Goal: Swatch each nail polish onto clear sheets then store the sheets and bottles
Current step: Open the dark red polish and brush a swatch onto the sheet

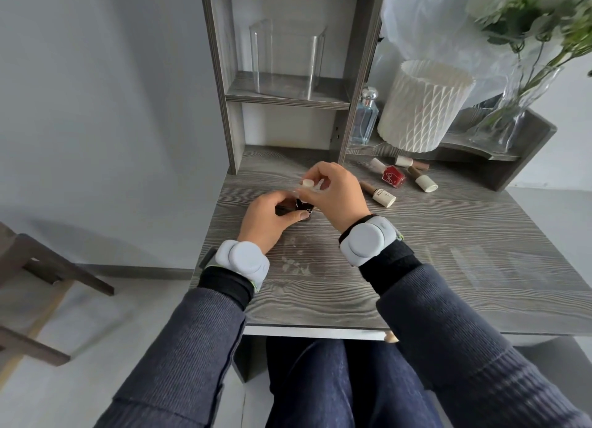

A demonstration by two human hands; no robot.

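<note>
My left hand grips a dark nail polish bottle standing on the grey wood desk. Right above it, my right hand pinches the bottle's cream cap between thumb and fingers. A clear sheet with pale smears lies on the desk just in front of my hands. Another clear sheet lies to the right. A red polish bottle lies on its side at the back right, with three slim brown bottles with cream caps around it.
A clear acrylic box stands on the shelf above the desk. A perfume bottle, a white ribbed lamp shade and a glass vase with flowers stand on the right riser. A wooden chair is at the left.
</note>
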